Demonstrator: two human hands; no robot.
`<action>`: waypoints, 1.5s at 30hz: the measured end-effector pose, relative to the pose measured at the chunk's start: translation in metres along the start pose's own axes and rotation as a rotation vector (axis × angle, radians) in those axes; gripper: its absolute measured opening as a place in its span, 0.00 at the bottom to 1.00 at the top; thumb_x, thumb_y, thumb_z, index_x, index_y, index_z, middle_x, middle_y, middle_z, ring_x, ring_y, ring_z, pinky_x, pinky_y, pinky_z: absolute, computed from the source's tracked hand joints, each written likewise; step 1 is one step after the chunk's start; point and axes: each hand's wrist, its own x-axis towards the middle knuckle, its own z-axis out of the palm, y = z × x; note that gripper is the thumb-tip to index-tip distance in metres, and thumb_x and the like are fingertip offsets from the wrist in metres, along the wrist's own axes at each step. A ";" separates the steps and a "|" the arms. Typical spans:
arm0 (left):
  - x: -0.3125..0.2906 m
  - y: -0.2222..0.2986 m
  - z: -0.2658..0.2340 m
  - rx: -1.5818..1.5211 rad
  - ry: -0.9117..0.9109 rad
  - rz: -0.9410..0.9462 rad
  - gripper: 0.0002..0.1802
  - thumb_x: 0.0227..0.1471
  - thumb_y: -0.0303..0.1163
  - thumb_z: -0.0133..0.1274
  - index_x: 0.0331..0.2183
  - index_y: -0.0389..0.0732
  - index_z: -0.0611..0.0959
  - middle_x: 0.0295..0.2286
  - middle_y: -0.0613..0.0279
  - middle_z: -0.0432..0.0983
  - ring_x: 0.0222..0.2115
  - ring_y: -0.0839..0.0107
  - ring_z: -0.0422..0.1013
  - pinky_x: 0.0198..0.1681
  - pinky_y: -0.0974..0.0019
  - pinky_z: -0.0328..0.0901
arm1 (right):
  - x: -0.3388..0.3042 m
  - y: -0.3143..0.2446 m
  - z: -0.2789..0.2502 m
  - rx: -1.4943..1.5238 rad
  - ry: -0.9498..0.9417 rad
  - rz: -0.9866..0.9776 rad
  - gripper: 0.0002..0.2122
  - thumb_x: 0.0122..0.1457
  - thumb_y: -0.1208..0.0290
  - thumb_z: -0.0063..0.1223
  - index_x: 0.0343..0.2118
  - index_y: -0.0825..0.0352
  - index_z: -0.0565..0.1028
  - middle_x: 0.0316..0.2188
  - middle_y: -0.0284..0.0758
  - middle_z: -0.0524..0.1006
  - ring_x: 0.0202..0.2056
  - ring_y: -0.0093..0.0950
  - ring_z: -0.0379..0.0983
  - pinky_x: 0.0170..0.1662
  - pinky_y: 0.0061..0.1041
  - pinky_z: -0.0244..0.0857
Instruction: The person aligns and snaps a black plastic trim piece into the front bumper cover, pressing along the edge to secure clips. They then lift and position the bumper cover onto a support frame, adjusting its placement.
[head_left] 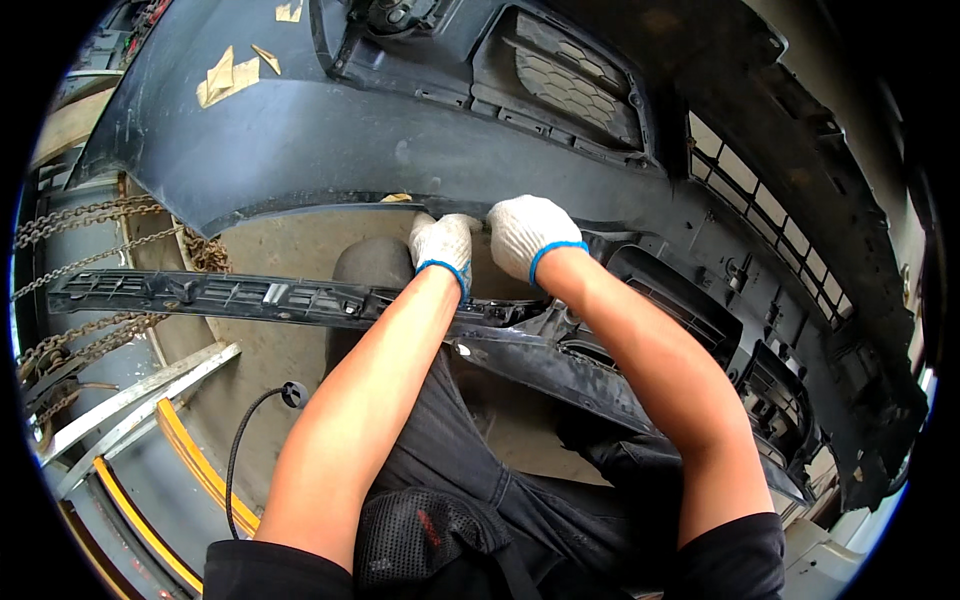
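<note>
A large dark bumper cover (pixel 330 150) lies across the space in front of me, its inner lattice and brackets showing on the right. My left hand (pixel 442 243), in a white knitted glove with a blue cuff, is closed at the cover's near curved edge. Just right of it, my right hand (pixel 530 235), gloved the same way, is curled into a fist overlapping that edge. The fingertips of both hands are mostly hidden. A long black ribbed plastic strip (pixel 230 295) runs below my hands, passing under my left forearm.
Rusty chains (pixel 85 225) hang at the left above a white metal frame (pixel 150 385) and yellow bars (pixel 200 465). A black cable (pixel 236 450) curves beside my left arm. Torn tape pieces (pixel 228 80) stick to the cover. My knee (pixel 372 265) is close to its edge.
</note>
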 end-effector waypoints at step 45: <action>-0.031 0.020 -0.011 0.223 0.069 0.110 0.28 0.36 0.29 0.63 0.41 0.24 0.78 0.40 0.34 0.77 0.41 0.48 0.75 0.46 0.55 0.68 | -0.054 0.014 0.033 -0.046 0.258 -0.087 0.14 0.55 0.73 0.47 0.44 0.68 0.76 0.26 0.49 0.80 0.31 0.46 0.79 0.35 0.43 0.71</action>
